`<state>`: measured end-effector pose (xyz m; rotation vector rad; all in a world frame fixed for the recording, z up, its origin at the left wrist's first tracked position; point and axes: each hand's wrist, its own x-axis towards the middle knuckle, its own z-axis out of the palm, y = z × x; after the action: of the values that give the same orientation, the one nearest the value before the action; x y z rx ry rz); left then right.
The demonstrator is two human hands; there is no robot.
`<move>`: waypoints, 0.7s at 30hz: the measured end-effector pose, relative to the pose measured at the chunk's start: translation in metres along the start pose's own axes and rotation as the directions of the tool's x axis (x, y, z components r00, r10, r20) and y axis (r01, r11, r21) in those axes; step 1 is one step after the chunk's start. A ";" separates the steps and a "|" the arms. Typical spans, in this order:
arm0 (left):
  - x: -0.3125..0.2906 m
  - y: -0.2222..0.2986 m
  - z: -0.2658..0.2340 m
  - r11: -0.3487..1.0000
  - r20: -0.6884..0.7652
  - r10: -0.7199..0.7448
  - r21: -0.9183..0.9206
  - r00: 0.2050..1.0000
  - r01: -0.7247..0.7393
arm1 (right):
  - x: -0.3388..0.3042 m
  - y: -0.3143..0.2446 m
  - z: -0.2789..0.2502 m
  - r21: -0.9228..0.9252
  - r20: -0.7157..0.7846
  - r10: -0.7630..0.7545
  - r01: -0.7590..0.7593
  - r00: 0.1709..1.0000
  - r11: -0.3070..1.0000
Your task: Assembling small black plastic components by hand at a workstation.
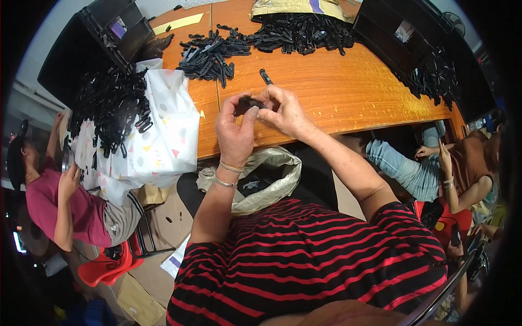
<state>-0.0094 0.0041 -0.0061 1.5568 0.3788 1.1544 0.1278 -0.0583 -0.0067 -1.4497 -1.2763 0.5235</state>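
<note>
a co-worker (68, 198) in magenta sits at far left, beside a tangled heap of black plastic pieces (111, 108) on a white patterned sheet (171, 122). toward the center, a loose pile (209, 57) lies on the wooden surface (331, 92); nearer, the left hand (235, 125) and right hand (285, 112) pinch a small black part (249, 101) between them, beyond an open woven sack (283, 176). one black piece (265, 76) lies just past them; at right, a tilted black bin (380, 41) holds more.

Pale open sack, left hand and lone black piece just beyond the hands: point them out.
Pale open sack (272, 193): head view, on its rim.
Left hand (235, 126): head view, on its middle.
Lone black piece (266, 76): head view, on its body.
</note>
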 end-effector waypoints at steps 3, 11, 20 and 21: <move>-0.001 -0.003 -0.002 0.999 -0.022 -0.044 -0.032 0.999 0.044 | -0.002 0.000 0.007 -0.028 0.016 0.092 -0.092 0.996 0.995; -0.002 -0.013 -0.027 0.965 0.098 -0.165 0.224 0.981 0.140 | -0.019 0.012 0.023 -0.074 0.030 0.107 -0.104 0.994 0.992; 0.060 -0.063 -0.009 0.827 0.304 -0.025 0.541 0.952 -0.151 | -0.075 0.030 0.031 -0.469 0.466 0.026 0.221 0.884 0.855; 0.067 -0.072 -0.003 0.728 0.391 0.045 0.617 0.919 -0.299 | -0.070 0.029 0.026 -0.452 0.463 -0.006 0.241 0.886 0.859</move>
<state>0.0433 0.0809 -0.0387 2.4458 0.4362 0.8793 0.0948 -0.1054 -0.0630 -1.7081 -1.9790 0.4711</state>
